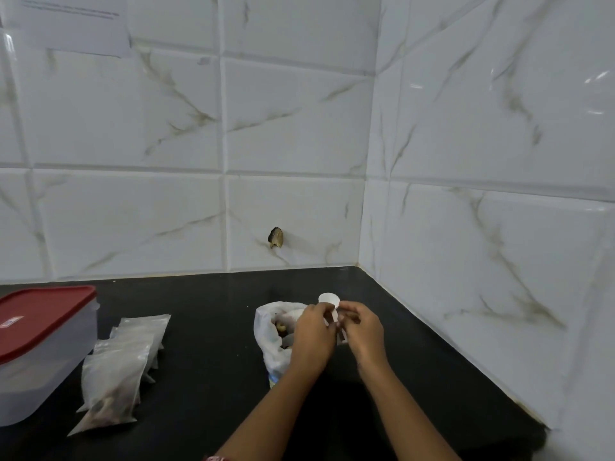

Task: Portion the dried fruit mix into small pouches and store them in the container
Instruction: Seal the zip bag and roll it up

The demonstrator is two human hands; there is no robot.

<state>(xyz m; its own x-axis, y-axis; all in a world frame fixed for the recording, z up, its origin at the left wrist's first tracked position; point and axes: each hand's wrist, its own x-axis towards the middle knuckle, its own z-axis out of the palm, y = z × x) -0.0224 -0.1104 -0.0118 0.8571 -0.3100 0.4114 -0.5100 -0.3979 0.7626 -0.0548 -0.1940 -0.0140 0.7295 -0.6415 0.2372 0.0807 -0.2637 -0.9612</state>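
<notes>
At the left edge of the bench (213, 361) the container (50, 361) is set with its red lid (43, 314) shut, so storage is judged not yet begun. Just beside it, to its right, at least 3 filled pouches (116, 371) are laid flat and overlapping, probably kept within reach of the container for loading later. Well apart from these, toward the back right corner of the bench, a white bag (269, 331) is stood with its mouth spread open, and the dried fruit mix (281, 327) is seen inside it, left exposed so that it can be scooped. The left hand (312, 332) is held over the bag's right side, its fingers curled and pinching the handle of a white scoop (327, 298). The scoop's bowl is raised just above both sets of fingertips, behind the bag, and no fruit can be seen in it. The right hand (362, 327) is brought against the left, its fingers (344, 307) curled in and appearing to pinch the same handle from the other side. A pale strip is seen below the fingertips, between the 2 hands; whether it is an empty pouch cannot be told. The mix is thus placed just left of and below the fingers, not touched by them.
</notes>
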